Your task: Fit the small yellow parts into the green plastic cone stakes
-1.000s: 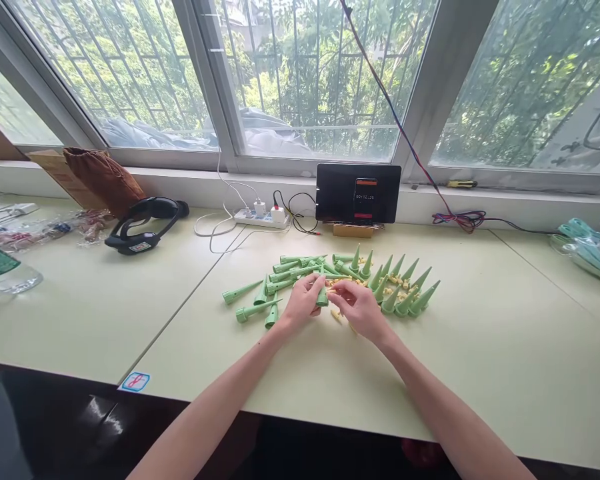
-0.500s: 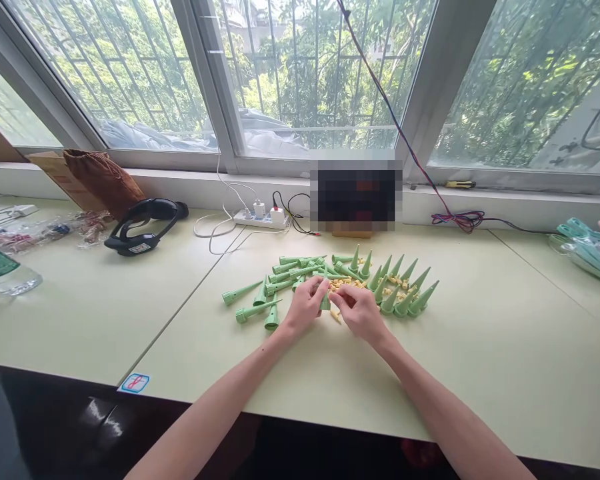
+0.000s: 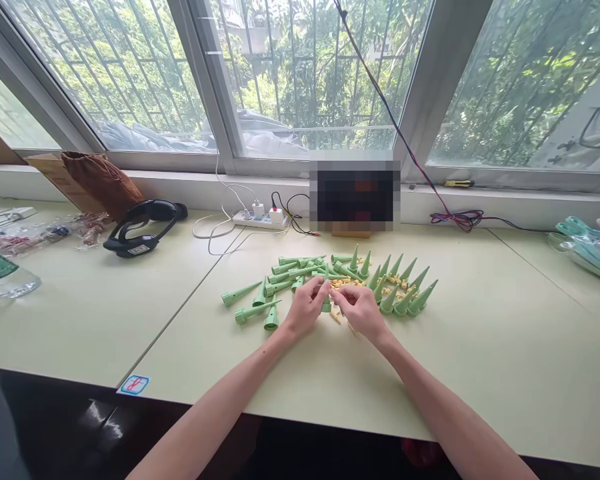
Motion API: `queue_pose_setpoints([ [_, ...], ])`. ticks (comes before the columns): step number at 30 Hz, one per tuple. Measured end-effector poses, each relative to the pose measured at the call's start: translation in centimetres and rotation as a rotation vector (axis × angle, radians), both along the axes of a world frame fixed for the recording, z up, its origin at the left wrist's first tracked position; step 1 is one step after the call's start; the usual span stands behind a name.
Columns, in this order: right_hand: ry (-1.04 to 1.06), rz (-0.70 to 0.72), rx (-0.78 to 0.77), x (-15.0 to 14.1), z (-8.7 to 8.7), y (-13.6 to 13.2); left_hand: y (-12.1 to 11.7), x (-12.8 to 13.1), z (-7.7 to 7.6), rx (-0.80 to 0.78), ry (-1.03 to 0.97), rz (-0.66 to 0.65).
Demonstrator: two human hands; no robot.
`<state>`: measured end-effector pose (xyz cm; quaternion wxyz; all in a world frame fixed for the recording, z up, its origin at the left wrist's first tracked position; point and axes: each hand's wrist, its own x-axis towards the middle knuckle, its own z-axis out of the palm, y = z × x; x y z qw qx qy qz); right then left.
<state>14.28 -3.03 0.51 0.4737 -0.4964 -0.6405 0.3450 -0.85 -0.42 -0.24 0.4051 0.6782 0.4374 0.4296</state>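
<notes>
My left hand [image 3: 306, 308] is closed round a green plastic watering spike [image 3: 326, 306], held upright with its tip up and its wide collar down. My right hand [image 3: 362, 309] pinches close against the spike's side; whatever lies between its fingertips is too small and hidden to make out. Small yellow pegs [image 3: 335, 317] lie under and behind the hands. Left of them is a loose pile of green spikes [image 3: 303, 272], mostly on their sides. To the right, several more spikes [image 3: 403, 305] stand tip up, with yellow pegs among them.
A blurred-out screen [image 3: 356, 195] stands at the back by the window, beside a white power strip [image 3: 261, 219] with cables. Farther left are a black headset [image 3: 145, 228], a brown pouch [image 3: 103, 183] and a water bottle [image 3: 7, 273]. Wrapped straps [image 3: 587, 247] lie far right.
The spike in my left hand has shifted slightly right and toward me, and turned a little. My right fingertips stay at its side. The pile and the standing spikes look unchanged.
</notes>
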Motion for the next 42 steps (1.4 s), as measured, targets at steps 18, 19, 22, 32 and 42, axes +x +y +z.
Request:
queue_pose_setpoints([
  [18, 0.028, 0.012, -0.003, -0.1, 0.1, 0.2, -0.1, -0.1, 0.6, -0.046, -0.006, 0.016],
  [19, 0.027, 0.024, 0.004, -0.1, 0.1, 0.2, -0.1, -0.1, 0.7, -0.056, 0.000, 0.016],
  [22, 0.008, 0.056, 0.033, -0.1, -0.1, 0.0, 0.1, -0.3, 1.0, -0.065, 0.005, 0.007],
  [32, -0.132, 0.026, 0.161, -0.5, -0.6, -0.2, 0.2, -0.2, 0.5, 0.087, 0.045, -0.034],
  [42, -0.180, -0.033, 0.241, -1.0, -0.2, -0.6, -0.2, 0.0, 0.3, 0.127, 0.081, -0.052],
])
